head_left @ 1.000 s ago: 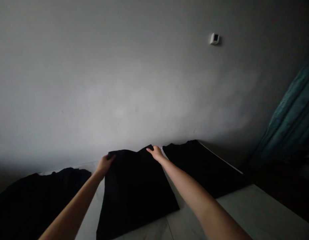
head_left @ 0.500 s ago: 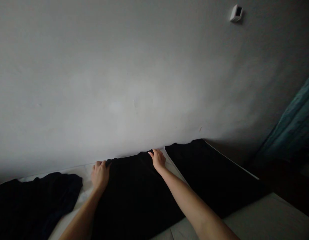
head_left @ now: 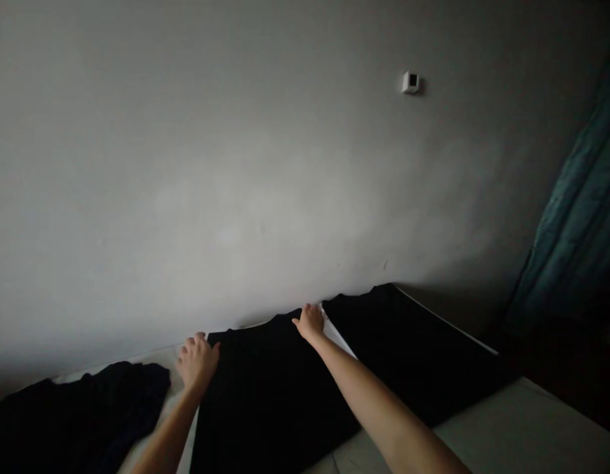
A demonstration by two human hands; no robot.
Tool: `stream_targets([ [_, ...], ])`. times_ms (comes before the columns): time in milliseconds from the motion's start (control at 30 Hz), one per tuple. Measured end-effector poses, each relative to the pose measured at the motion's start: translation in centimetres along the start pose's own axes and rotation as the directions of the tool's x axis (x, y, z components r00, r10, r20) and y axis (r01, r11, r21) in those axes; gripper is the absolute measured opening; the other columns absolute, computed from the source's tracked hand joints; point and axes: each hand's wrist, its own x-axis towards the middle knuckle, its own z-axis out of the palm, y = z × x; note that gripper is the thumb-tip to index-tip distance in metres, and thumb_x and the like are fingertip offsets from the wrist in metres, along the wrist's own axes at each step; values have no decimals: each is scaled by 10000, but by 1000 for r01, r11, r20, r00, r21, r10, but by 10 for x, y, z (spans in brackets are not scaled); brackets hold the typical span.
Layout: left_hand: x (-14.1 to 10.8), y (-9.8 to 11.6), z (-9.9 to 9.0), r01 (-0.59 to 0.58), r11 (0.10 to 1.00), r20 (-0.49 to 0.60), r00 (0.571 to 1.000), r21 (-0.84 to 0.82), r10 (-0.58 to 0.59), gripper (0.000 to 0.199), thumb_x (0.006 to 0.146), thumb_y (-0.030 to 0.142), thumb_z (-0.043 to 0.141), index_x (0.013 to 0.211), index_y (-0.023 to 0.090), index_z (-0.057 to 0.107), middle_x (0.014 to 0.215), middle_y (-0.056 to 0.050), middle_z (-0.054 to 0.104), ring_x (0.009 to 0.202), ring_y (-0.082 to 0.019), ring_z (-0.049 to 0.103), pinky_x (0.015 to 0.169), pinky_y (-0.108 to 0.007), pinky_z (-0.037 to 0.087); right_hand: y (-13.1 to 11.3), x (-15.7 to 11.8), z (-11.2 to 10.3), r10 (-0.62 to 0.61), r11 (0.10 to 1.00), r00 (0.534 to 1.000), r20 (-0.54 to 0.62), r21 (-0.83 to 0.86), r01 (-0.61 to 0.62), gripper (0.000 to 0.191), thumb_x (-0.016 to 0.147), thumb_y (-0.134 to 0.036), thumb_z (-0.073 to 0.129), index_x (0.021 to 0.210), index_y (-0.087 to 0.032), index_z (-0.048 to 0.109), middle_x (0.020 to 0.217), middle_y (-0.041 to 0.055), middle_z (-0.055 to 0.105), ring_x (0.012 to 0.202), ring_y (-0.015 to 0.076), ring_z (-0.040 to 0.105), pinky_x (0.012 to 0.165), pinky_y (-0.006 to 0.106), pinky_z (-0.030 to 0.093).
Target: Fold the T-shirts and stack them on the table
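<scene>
Hands spread, not pinching: left hand point(head_left: 198, 362) beside, right hand point(head_left: 309, 322) on, a black garment's point(head_left: 270, 395) top edge; ungripped, it could bunch against the wall point(head_left: 305, 164).

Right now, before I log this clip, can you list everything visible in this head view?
centre cloth: 1, black, lying flat in the middle, below both hands
right cloth: 1, black, lying flat right of the centre cloth
left cloth: 1, black, rumpled at lower left
pale surface: 1, off-white, under the cloths at lower right
wall: 1, grey-white, behind the surface
wall fitting: 1, white, high on the wall
curtain: 1, teal, far right
left hand: 1, bare, fingers spread at the centre cloth's top left corner
right hand: 1, bare, at the centre cloth's top edge
</scene>
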Motion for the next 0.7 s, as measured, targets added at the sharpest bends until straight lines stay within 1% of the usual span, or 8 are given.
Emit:
stream_targets([
  [133,-60,26,12,-260,965,-75,962,35,262,511,937,360,377,1362,110,512,1412,-216,529,1279,-368,500,1007,-500,414,-9,-47,19,-308,951,951,36,-12,309,511,954,-385,528,1433,-219,466,1571,163,307,1428,360,295,1105,584,277],
  [267,-101,11,31,-556,829,2,830,-54,557,514,944,398,393,1430,250,470,1501,-120,465,1405,-323,388,1102,-526,358,13,-70,19,-525,846,822,222,28,532,541,1003,-514,364,1488,-274,392,1607,112,223,1478,311,188,1151,607,161],
  [333,-110,-7,30,-592,803,17,804,-66,594,498,951,386,387,1429,278,473,1499,-90,472,1418,-311,369,1112,-518,360,24,-77,9,-429,894,875,224,-32,446,557,1014,-471,357,1494,-190,390,1591,154,243,1471,314,209,1167,556,179],
  [433,-127,-22,17,-519,855,-17,855,-22,519,536,962,386,371,1474,234,410,1544,-119,391,1430,-351,330,1104,-545,364,31,-104,-4,-315,942,944,98,-87,323,598,1010,-445,373,1493,-92,374,1571,222,248,1458,359,227,1157,565,207],
  [467,-135,-25,12,-531,847,-22,847,-16,531,545,969,388,355,1496,248,366,1564,-112,354,1434,-347,324,1104,-547,364,33,-118,-6,-400,912,913,86,-61,405,604,1005,-462,385,1504,-124,360,1581,197,238,1463,346,218,1165,564,193],
  [567,-164,-38,5,-665,746,12,746,-35,666,531,988,388,311,1516,353,272,1587,-46,321,1430,-289,351,1101,-519,384,50,-162,-4,-697,715,703,141,62,696,582,981,-495,443,1520,-316,315,1617,51,188,1481,267,189,1195,527,150],
  [600,-171,-46,6,-692,720,20,720,-46,693,521,988,386,311,1508,379,281,1580,-29,340,1421,-275,369,1095,-506,396,60,-173,-3,-713,698,681,167,80,712,577,974,-488,465,1513,-351,315,1618,30,186,1481,260,193,1195,529,152],
  [700,-178,-77,9,-667,739,-42,745,-98,666,499,961,413,359,1451,338,424,1509,-53,468,1362,-264,462,1059,-448,451,92,-185,-6,-578,814,800,164,46,579,558,957,-398,518,1487,-273,395,1585,95,290,1448,286,289,1169,523,248],
])
